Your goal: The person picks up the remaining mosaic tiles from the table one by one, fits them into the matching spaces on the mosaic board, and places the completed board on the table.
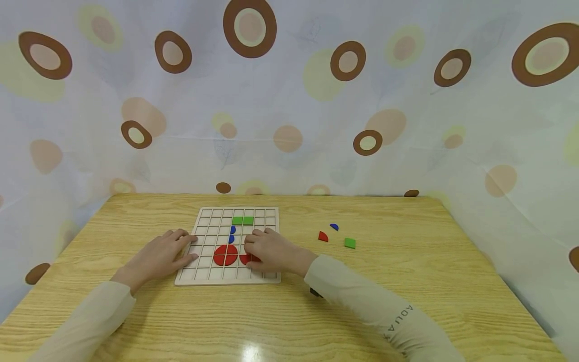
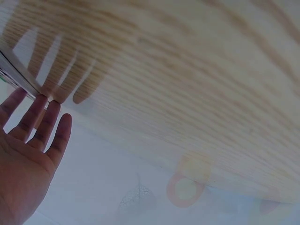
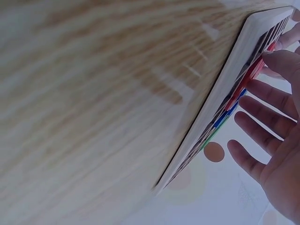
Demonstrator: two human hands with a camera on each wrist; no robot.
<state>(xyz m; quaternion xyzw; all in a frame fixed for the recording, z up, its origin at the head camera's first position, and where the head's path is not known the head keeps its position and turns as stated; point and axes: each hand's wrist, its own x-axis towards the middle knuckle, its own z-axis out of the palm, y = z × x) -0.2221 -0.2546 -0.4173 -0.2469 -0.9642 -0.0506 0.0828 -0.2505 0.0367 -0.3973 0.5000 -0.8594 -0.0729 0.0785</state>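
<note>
A pale grid board (image 1: 208,274) lies on the table. My left hand (image 1: 165,254) rests along its left edge, fingers spread and mostly straight. My right hand (image 1: 271,251) is over the board's lower right, thumb and fingertips touching red pieces (image 1: 245,259) that it partly hides. In the right wrist view, the fingers of the right hand (image 3: 276,117) look extended. To the left sits a red circle (image 1: 225,255) made of quarter pieces. Above it are two blue half-circles (image 1: 231,239) and two green squares (image 1: 237,220), set in the cells.
Right of the board lie a loose red quarter piece (image 1: 323,236), a blue half-circle (image 1: 334,227) and a green square (image 1: 350,243). The wooden table (image 1: 407,281) backs onto a hanging patterned cloth (image 1: 289,100), which also borders both sides.
</note>
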